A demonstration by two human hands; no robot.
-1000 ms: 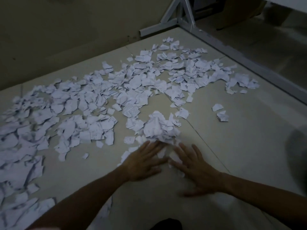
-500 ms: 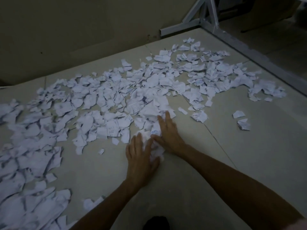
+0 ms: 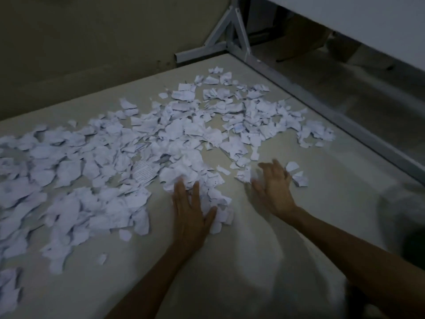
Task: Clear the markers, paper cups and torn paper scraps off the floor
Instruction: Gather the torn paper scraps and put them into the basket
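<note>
We see torn paper scraps (image 3: 142, 143) spread in a wide band across the pale floor (image 3: 230, 261), running from its left edge toward the far right corner, where a grey metal frame (image 3: 232, 38) stands against the wall (image 3: 92, 42). The band is thickest along the left edge and through the middle, and it thins out toward the right.

Our left hand (image 3: 190, 215) lies flat on the floor near the middle, palm down. Its fingers are straight and slightly spread, and the fingertips press into the near edge of a small heap of scraps (image 3: 184, 173). The thumb sticks out to the right and touches more scraps bunched just beside it.

Our right hand (image 3: 274, 187) is further right, well apart from the left. It is blurred, but its fingers look extended and loosely fanned, not curled around anything. Its fingertips touch a few loose scraps at the right end of the band. A small separate cluster of pieces (image 3: 296, 174) lies just beside this hand on its right, with bare floor beyond it.

A grey rail (image 3: 345, 116) of the metal frame runs along the right edge of the floor. A single tiny scrap (image 3: 101, 257) lies alone nearer to us, apart from the main band. No markers or paper cups can be made out in the dim light.
</note>
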